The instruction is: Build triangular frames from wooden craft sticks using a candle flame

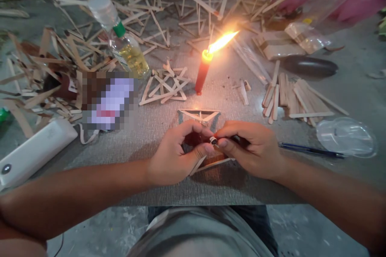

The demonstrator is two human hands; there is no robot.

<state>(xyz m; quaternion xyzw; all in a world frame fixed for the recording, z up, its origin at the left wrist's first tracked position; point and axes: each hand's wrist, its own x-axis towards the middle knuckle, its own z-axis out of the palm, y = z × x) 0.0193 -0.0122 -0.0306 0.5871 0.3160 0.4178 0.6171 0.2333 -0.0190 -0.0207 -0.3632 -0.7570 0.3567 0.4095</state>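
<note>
My left hand [177,150] and my right hand [251,148] meet at the middle of the table, fingers closed in a pinch. Between their fingertips sits a small pale piece with a dark end [213,140], too small to name surely. Flat wooden craft sticks show around the hands: a narrow triangle of sticks [200,115] just beyond them, and more sticks [215,164] beneath. My hands hide the middle, so I cannot tell whether the pinched piece joins these sticks. Past them stands a lit red candle [203,74], its flame leaning right.
A finished stick star [165,88] lies left of the candle, near a bottle of yellow liquid [132,58]. At right are loose sticks [301,98], a pen [313,150] and a clear plastic lid [346,137]. A white power bank [39,150] lies left; stick shapes crowd the back.
</note>
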